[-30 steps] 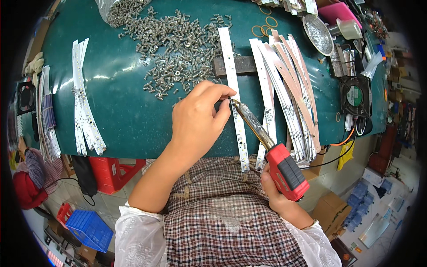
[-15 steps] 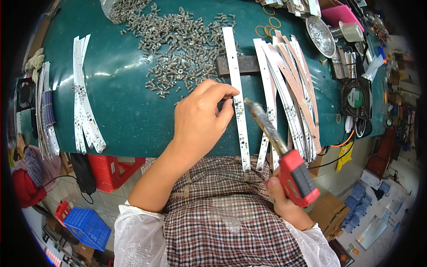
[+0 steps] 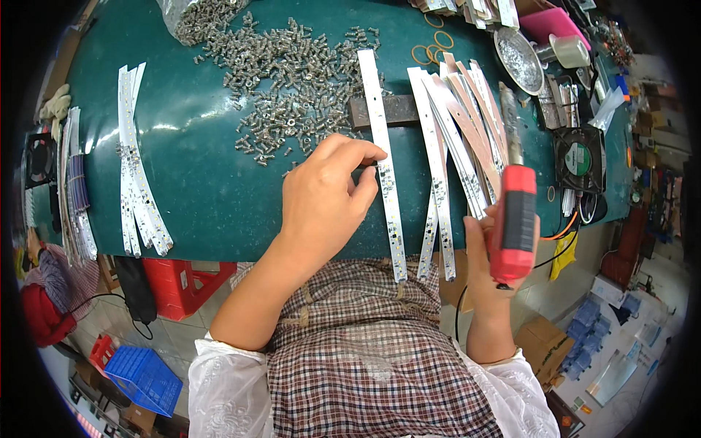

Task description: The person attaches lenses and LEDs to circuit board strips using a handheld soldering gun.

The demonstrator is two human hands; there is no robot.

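A white LED circuit strip [image 3: 391,226] lies lengthwise before me, its far part across a dark metal bar [image 3: 403,109]. My left hand [image 3: 321,190] is closed in a pinch at the strip's left edge, its index fingertip touching the strip. A tiny dark piece shows between thumb and finger, too small to name. In my right hand [image 3: 482,255] is a red and black soldering gun [image 3: 520,212], its metal barrel pointing away from me over the right edge of a fanned pile of LED strips [image 3: 456,146]. The gun's tip is apart from the strip under my left hand.
Many small metal connectors [image 3: 292,80] spread over the green table [image 3: 197,182], spilling from a plastic bag [image 3: 171,18]. More strips [image 3: 135,168] lie at left. A metal dish [image 3: 520,62], a solder-like spool [image 3: 569,52] and a fan [image 3: 582,159] stand at right.
My right hand has swung the soldering gun away from the strip, right and farther from me, turning its barrel away. The left hand keeps its pinch at the strip's edge.
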